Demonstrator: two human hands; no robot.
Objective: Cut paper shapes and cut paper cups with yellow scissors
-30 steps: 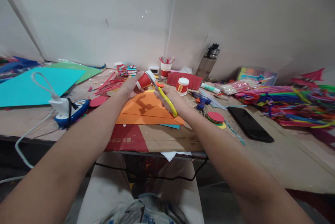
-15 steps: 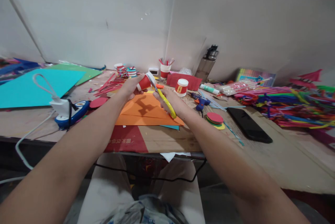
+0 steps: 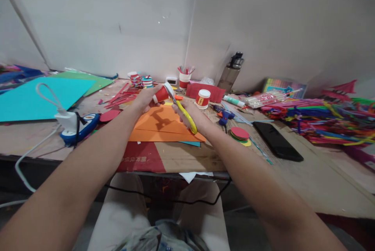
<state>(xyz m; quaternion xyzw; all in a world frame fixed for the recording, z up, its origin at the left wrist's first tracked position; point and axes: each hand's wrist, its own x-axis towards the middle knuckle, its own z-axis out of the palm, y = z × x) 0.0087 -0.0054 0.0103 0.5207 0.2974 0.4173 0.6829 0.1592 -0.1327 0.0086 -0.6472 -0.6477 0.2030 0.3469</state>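
Observation:
A red and white paper cup lies tilted in my left hand, its white rim facing right. My right hand is closed around yellow-handled scissors. Their blades reach up to the cup's white rim and touch or nearly touch it; I cannot tell whether they cut into it. Below both hands are orange paper sheets, with the hands' shadow across them. Just right of the scissors another red and white paper cup stands upside down on the table.
To the right are a glue gun, stacked paper circles, a black phone and a heap of pipe cleaners. Behind stand a bottle and a cup of sticks. A power strip and blue paper lie left.
Hardly anything differs. The cup and the scissors keep almost the same place, and the view has shifted very slightly.

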